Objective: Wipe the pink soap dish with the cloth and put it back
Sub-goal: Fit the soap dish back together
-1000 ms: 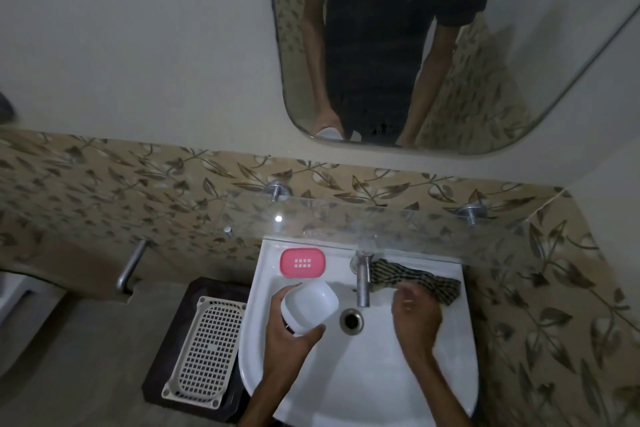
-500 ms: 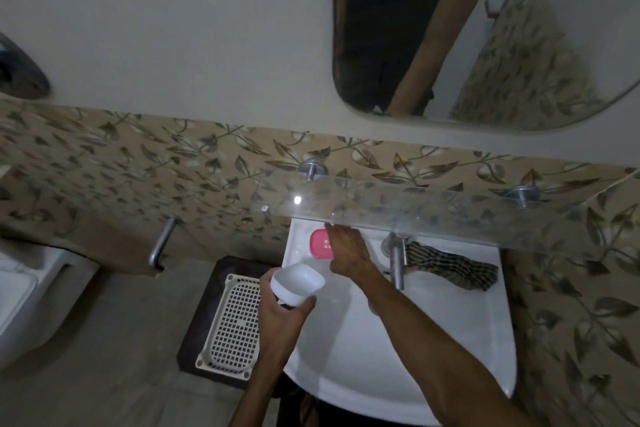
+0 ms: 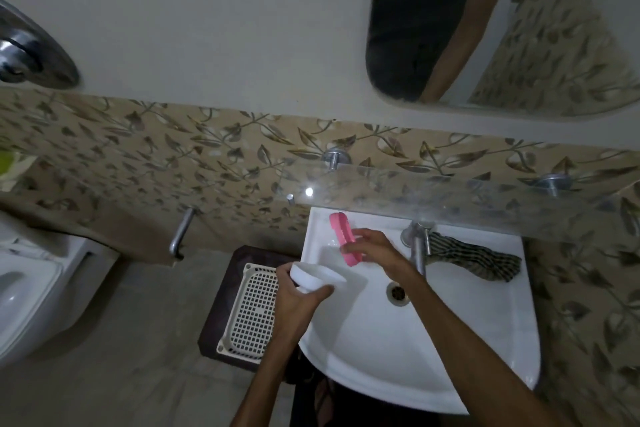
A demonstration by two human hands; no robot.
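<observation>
My right hand (image 3: pixel 375 250) grips the pink soap dish (image 3: pixel 343 236) and holds it tilted on edge above the back left of the white sink (image 3: pixel 450 340). A white dish (image 3: pixel 317 276) sits in the grip of my left hand (image 3: pixel 298 302) over the sink's left rim. The checked cloth (image 3: pixel 474 256) lies crumpled on the sink's back ledge, to the right of the tap (image 3: pixel 417 246); neither hand touches it.
A glass shelf (image 3: pixel 450 198) juts out over the back of the sink. A cream perforated basket (image 3: pixel 252 312) stands on a dark stool to the left. A toilet (image 3: pixel 27 288) is at far left, a mirror (image 3: pixel 519 28) above.
My right hand moved from near the cloth across to the back left ledge and lifted the pink soap dish off it, tilting it up. The left hand kept hold of the white dish.
</observation>
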